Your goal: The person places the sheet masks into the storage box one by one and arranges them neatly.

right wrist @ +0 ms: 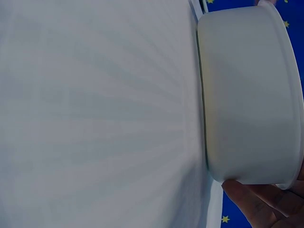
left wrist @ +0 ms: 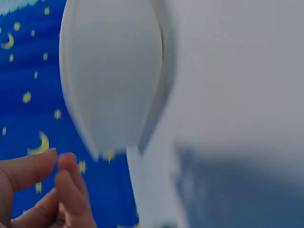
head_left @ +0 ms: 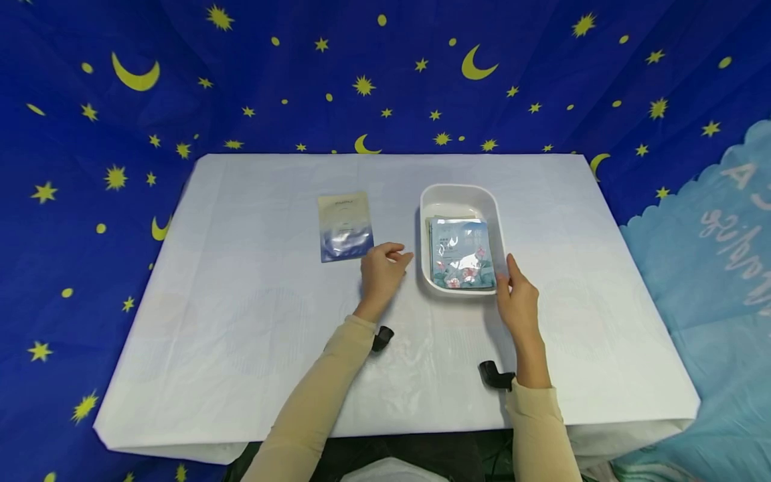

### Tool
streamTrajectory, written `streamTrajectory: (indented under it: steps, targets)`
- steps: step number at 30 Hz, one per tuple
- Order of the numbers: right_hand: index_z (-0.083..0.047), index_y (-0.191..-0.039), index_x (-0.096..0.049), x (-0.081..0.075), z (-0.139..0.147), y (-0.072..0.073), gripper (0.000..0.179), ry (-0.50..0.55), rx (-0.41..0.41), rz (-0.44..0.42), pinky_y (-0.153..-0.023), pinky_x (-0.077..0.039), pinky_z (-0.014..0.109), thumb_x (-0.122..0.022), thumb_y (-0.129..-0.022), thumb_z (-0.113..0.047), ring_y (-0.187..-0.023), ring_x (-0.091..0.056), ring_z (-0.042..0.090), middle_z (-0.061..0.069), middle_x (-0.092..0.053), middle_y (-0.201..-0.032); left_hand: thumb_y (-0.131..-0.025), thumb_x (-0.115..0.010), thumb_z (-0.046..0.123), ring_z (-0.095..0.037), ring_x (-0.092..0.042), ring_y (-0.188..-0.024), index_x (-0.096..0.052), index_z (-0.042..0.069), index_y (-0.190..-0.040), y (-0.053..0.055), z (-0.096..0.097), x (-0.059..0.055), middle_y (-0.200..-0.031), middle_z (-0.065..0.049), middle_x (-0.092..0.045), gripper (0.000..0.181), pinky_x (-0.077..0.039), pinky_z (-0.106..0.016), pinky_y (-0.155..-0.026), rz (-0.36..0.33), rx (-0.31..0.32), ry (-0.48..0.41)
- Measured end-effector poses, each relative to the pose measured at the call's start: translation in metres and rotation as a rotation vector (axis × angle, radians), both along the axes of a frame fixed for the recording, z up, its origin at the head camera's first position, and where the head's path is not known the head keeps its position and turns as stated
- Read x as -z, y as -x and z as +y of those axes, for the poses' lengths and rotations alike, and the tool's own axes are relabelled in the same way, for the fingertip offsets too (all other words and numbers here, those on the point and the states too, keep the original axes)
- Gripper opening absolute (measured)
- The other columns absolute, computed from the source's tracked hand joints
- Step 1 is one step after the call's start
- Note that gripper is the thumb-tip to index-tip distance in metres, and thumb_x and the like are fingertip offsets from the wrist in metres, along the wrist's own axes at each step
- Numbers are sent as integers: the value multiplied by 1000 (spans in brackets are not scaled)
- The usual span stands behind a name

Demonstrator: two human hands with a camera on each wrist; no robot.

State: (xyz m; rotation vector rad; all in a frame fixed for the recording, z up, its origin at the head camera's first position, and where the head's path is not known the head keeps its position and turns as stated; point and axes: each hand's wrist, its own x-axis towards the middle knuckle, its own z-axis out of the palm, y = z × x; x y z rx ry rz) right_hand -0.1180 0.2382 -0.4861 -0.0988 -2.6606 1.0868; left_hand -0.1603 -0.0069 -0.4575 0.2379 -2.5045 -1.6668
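Observation:
A white plastic tub [head_left: 426, 281] stands right of the table's middle. Inside it lie several flat packets; the top one is a pale blue sheet mask packet [head_left: 459, 251] with pink flowers. My right hand [head_left: 519, 300] holds the tub's near right corner, its thumb and fingers against the wall and rim, as the right wrist view shows. To the left of the tub, my left hand [head_left: 383, 274] holds nothing, its fingers loosely bent and the thumb close to the fingertips. Just beyond that hand, a beige-and-blue sheet mask packet [head_left: 346, 224] lies flat on the table.
A white cloth covers the table [head_left: 253, 321]. Behind it hangs a dark blue curtain [head_left: 337, 67] with yellow moons and stars. Light blue cloth [head_left: 711, 281] with white lettering hangs at the right. Black wrist mounts [head_left: 496, 375] stick out at both wrists.

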Motion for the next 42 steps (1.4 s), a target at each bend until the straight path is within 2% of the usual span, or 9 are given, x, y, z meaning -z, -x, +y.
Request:
streamTrajectory:
  steps: [3,7,11,15,21,25,31,36,42]
  targets:
    - [9,-143,-41,-1,1,0,47,3,0,-3,-82,-54,59,-50,-100,-7,-107,-61,51,36,-54,-130,-82,-78,18,-28,-70,-76,-75,4,-102,5,-27,-4,-84,-11,-74,25,-53,-36,-68,-44,-102,99]
    - [9,-144,-40,-3,2,0,47,7,6,-17,-82,-54,58,-49,-100,-7,-106,-61,50,36,-55,-129,-83,-77,22,-32,-66,-90,-74,7,-109,13,-61,-10,-93,-11,-73,30,-52,-46,-76,-109,-222,170]
    - [9,-144,-39,-2,2,1,47,5,7,-28,-82,-54,58,-49,-101,-7,-106,-61,50,37,-54,-129,-85,-74,24,-34,-63,-97,-69,5,-119,20,-89,-10,-103,-15,-69,39,-52,-49,-80,-182,-272,215]
    - [8,-145,-38,-1,2,0,48,7,4,-37,-82,-54,59,-48,-101,-7,-108,-60,51,35,-53,-131,-84,-74,23,-36,-59,-105,-62,3,-128,24,-105,-3,-114,-18,-64,49,-51,-51,-86,-254,-300,234]
    - [8,-145,-39,0,2,0,48,8,5,-38,-83,-54,59,-48,-100,-6,-107,-61,51,36,-54,-129,-84,-74,24,-40,-53,-117,-55,0,-132,26,-113,9,-130,-23,-55,57,-47,-53,-97,-331,-275,255]
    - [8,-144,-39,1,1,0,48,7,0,-35,-84,-54,59,-49,-100,-7,-107,-61,51,36,-54,-130,-81,-75,23,-42,-53,-117,-54,-2,-132,28,-114,18,-130,-26,-54,61,-47,-52,-99,-341,-272,281]
    - [9,-144,-39,1,1,-1,47,13,-1,-21,-82,-54,59,-49,-100,-6,-107,-61,51,36,-54,-130,-75,-77,9,-46,-55,-111,-53,-7,-130,31,-111,26,-124,-31,-53,63,-51,-55,-94,-288,-293,281]
    - [10,-144,-39,1,1,0,47,17,-2,-22,-83,-54,59,-49,-100,-6,-108,-60,51,36,-53,-132,-71,-72,0,-46,-54,-110,-57,-12,-122,33,-112,30,-119,-34,-54,54,-50,-54,-95,-227,-313,274]
    - [9,-144,-38,0,0,0,48,23,4,-34,-86,-54,59,-48,-100,-6,-110,-60,50,35,-52,-134,-72,-79,5,-43,-52,-110,-62,-13,-103,32,-114,31,-110,-30,-59,40,-47,-50,-96,-206,-299,263]
